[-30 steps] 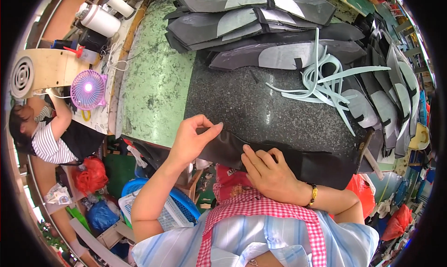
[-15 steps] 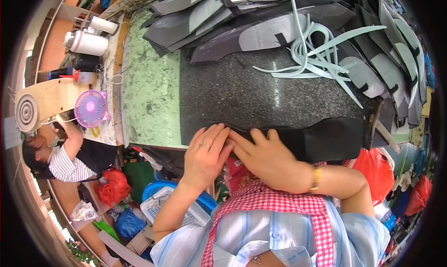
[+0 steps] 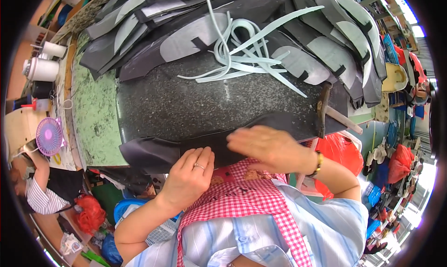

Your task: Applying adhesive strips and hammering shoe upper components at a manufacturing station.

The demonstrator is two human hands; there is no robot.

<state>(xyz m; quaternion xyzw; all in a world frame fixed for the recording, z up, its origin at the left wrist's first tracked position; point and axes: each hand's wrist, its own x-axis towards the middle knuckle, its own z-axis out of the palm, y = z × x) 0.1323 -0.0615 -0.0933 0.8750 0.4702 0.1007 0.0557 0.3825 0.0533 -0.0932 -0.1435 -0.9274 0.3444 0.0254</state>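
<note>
A long black leather-like piece (image 3: 153, 156) lies along the near edge of the dark speckled slab (image 3: 158, 99). Its broad end, marked off by a seam, reaches left past my left hand (image 3: 190, 173). That hand presses its closed fingers on the piece's near edge; its thumb is hidden. To the right, my right hand (image 3: 272, 148) is spread flat over the piece, fingers stretched out and slightly blurred. I cannot tell whether it touches the surface. On the slab beyond lies a tangle of pale strips (image 3: 244, 57).
Stacked black cut pieces with grey patches (image 3: 186, 41) fill the far side. A hammer (image 3: 326, 111) rests at the slab's right edge. A small purple fan (image 3: 49, 136) and white thread cones (image 3: 42, 69) stand left, near another person (image 3: 42, 190). A red bag (image 3: 337, 157) hangs at right.
The view has swung, so the scene sits further left. My hands, together before, are apart, and the right one has flattened. The black piece's seamed broad end now shows left instead of right.
</note>
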